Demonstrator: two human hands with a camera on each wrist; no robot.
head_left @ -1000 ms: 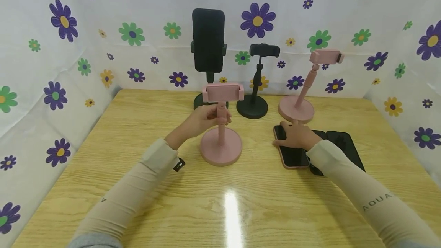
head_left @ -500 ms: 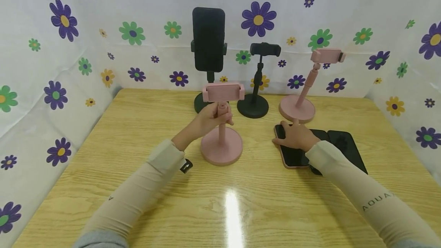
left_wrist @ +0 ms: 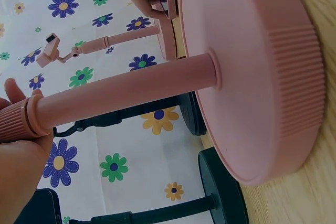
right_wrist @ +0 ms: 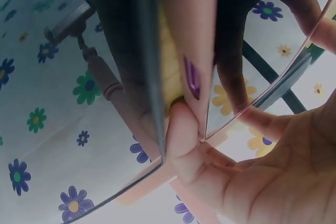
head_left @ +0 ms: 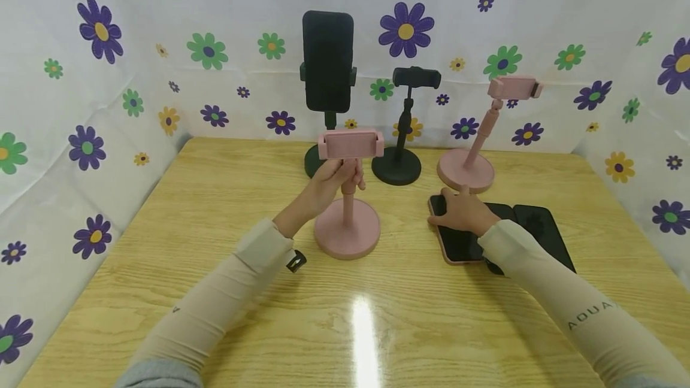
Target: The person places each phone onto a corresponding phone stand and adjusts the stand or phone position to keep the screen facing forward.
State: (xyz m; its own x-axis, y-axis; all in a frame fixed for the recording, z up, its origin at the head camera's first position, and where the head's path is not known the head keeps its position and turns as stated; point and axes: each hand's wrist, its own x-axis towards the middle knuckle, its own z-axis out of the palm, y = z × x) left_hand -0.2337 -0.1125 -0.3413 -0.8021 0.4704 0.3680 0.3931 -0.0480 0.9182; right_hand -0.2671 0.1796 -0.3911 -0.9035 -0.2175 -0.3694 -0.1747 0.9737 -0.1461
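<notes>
A pink phone stand with a round base stands upright mid-table, its clamp holding no phone. My left hand grips its post just below the clamp; in the left wrist view, fingers curl round the ribbed collar. To the right, my right hand reaches over a pink-edged smartphone lying screen up. Its thumb is at the left edge and its fingers near the top. In the right wrist view, a fingertip sits between that phone's pink side and a neighbouring dark edge.
Two more dark phones, a partly covered one and an outer one, lie right of the pink-edged phone. Behind stand a black stand bearing a phone, a second black stand and another pink stand. A flowered cloth hangs behind the table.
My left hand has slid up the pink stand's post towards the clamp. The right hand has stayed almost still on the smartphone.
</notes>
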